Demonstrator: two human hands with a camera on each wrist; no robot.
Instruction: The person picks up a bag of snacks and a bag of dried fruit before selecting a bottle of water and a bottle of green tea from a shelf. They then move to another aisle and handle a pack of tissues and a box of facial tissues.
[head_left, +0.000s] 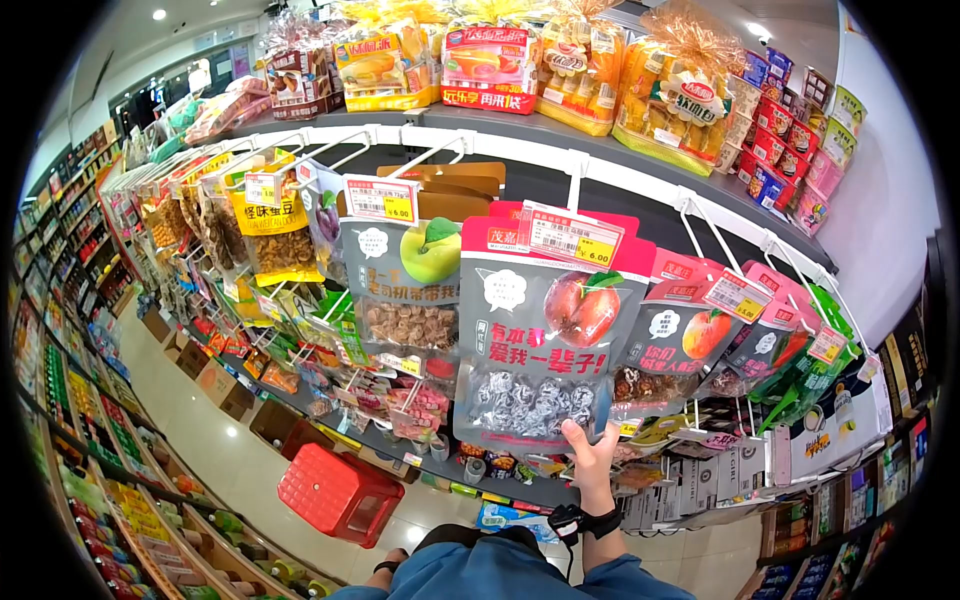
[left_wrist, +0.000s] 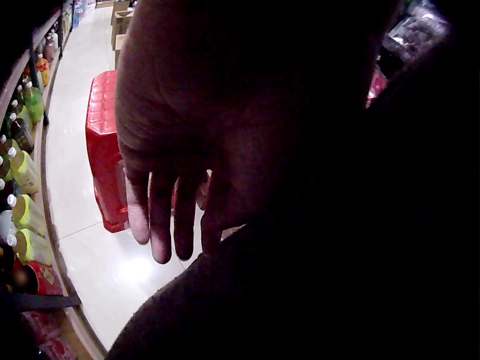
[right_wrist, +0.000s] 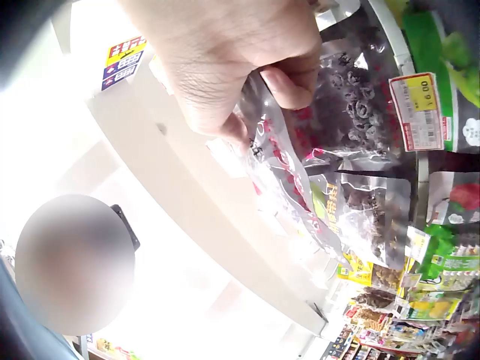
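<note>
A grey and pink bag of dried plums [head_left: 540,340] hangs upright from a rack hook, behind a price tag [head_left: 572,237]. My right hand [head_left: 594,462] pinches its lower right edge; in the right wrist view the thumb and curled fingers of that hand [right_wrist: 240,67] grip the edge of the silvery bag [right_wrist: 281,161]. My left hand [left_wrist: 202,135] hangs low, its fingers pointing down and loosely extended, with nothing held. In the head view only the left wrist, with a dark band, shows near the bottom.
Similar bags [head_left: 675,335] hang on both sides of the rack. Bread packs [head_left: 490,60] stand on the shelf above. A red stool [head_left: 335,492] is on the floor at the lower left, with cardboard boxes [head_left: 232,388] beyond it. Bottles [left_wrist: 26,172] line shelves at far left.
</note>
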